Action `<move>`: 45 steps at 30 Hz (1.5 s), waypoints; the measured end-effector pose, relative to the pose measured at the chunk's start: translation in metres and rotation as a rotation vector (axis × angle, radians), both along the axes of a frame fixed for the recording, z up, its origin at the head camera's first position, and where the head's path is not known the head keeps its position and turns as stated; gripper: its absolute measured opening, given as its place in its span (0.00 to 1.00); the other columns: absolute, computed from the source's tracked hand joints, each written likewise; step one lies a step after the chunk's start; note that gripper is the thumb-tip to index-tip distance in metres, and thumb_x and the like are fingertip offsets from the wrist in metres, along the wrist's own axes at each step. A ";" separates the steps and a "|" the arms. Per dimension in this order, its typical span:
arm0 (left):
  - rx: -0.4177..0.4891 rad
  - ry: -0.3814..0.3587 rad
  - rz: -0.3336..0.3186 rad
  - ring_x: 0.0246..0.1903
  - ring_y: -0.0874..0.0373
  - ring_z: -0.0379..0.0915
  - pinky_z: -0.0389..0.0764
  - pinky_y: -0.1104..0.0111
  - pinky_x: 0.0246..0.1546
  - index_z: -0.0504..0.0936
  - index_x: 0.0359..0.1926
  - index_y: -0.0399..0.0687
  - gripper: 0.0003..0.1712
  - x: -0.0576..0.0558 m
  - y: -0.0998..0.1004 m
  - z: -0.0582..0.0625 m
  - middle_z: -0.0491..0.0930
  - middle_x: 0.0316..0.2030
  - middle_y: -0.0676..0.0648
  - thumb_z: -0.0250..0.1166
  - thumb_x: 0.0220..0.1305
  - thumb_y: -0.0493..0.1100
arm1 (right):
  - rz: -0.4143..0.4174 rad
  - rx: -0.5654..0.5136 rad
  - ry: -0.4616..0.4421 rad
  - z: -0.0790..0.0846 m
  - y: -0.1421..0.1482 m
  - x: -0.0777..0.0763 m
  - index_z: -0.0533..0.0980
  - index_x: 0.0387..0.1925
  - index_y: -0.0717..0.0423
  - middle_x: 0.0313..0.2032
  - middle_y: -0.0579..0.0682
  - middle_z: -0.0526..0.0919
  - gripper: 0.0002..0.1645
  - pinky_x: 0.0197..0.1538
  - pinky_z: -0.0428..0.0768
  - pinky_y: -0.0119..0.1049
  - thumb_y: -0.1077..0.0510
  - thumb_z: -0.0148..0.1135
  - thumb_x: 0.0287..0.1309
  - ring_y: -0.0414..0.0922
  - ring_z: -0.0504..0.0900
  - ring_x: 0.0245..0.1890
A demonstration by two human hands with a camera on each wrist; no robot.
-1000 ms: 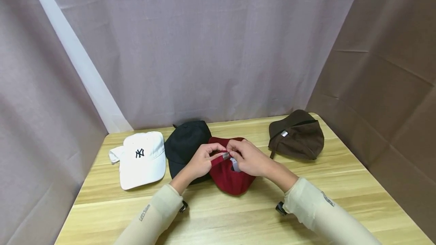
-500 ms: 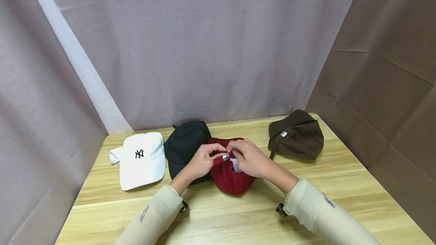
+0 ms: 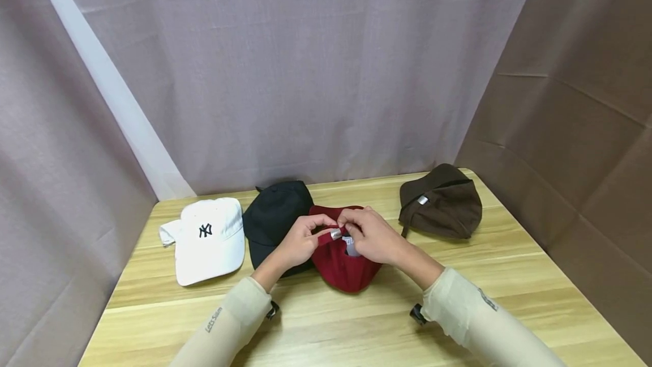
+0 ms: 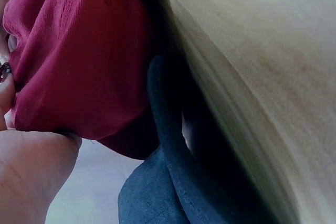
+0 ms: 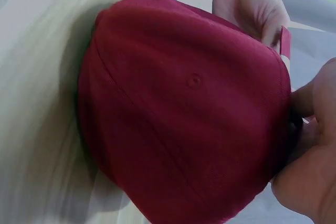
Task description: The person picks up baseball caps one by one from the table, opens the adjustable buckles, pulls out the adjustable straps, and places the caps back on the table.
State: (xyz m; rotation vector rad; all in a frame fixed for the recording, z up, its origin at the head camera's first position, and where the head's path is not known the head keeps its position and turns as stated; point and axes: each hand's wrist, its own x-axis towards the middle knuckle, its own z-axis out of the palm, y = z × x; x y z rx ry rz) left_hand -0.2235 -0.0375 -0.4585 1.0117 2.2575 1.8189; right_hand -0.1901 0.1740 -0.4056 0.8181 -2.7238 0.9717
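Observation:
A dark red baseball cap [image 3: 343, 271] lies mid-table with its back opening towards me. My left hand [image 3: 300, 240] pinches its red strap just left of the silver buckle [image 3: 335, 234]. Close beside the buckle, my right hand [image 3: 374, 238] pinches the strap's other side between thumb and forefinger. A pale label shows inside the opening below the buckle. In the right wrist view the cap's crown [image 5: 173, 98] fills the middle, with the right thumb and finger at its edge. The left wrist view shows red cloth [image 4: 89, 56] above the left hand.
A black cap [image 3: 277, 214] touches the red one on its left. Further left lies a white cap [image 3: 209, 242] with a dark NY logo. A brown cap [image 3: 443, 203] sits at the back right of the wooden table [image 3: 346, 333]. Curtains stand behind and at both sides.
The silver buckle has turned and shifted slightly left, showing more of its face and of the red strap beside it. Both hands keep their pinch in nearly the same place.

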 end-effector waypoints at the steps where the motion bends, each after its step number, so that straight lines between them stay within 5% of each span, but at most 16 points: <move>1: 0.002 0.000 0.000 0.44 0.71 0.79 0.81 0.72 0.51 0.89 0.44 0.37 0.07 0.000 0.000 0.000 0.90 0.43 0.37 0.65 0.72 0.33 | 0.000 0.002 -0.010 0.001 0.001 0.000 0.80 0.35 0.48 0.30 0.45 0.83 0.13 0.53 0.70 0.44 0.69 0.57 0.69 0.39 0.74 0.33; 12: 0.000 0.023 0.006 0.43 0.72 0.78 0.79 0.72 0.51 0.90 0.43 0.38 0.09 -0.003 0.001 0.004 0.90 0.41 0.37 0.63 0.71 0.31 | 0.033 -0.021 -0.119 0.012 0.007 0.001 0.80 0.34 0.45 0.33 0.43 0.81 0.08 0.44 0.75 0.35 0.61 0.66 0.70 0.40 0.75 0.38; 24: -0.004 0.025 -0.016 0.42 0.65 0.80 0.80 0.73 0.49 0.90 0.43 0.39 0.08 -0.004 0.004 0.006 0.90 0.41 0.38 0.64 0.72 0.33 | 0.060 -0.047 -0.136 0.012 0.011 0.002 0.78 0.35 0.48 0.32 0.43 0.82 0.08 0.42 0.75 0.32 0.64 0.64 0.71 0.39 0.76 0.34; 45: -0.025 0.016 0.010 0.43 0.69 0.76 0.80 0.73 0.47 0.90 0.45 0.38 0.11 -0.003 0.001 0.007 0.89 0.43 0.38 0.62 0.71 0.29 | 0.045 -0.048 -0.118 0.011 0.012 0.000 0.83 0.39 0.49 0.39 0.46 0.85 0.10 0.47 0.76 0.35 0.66 0.60 0.71 0.41 0.79 0.41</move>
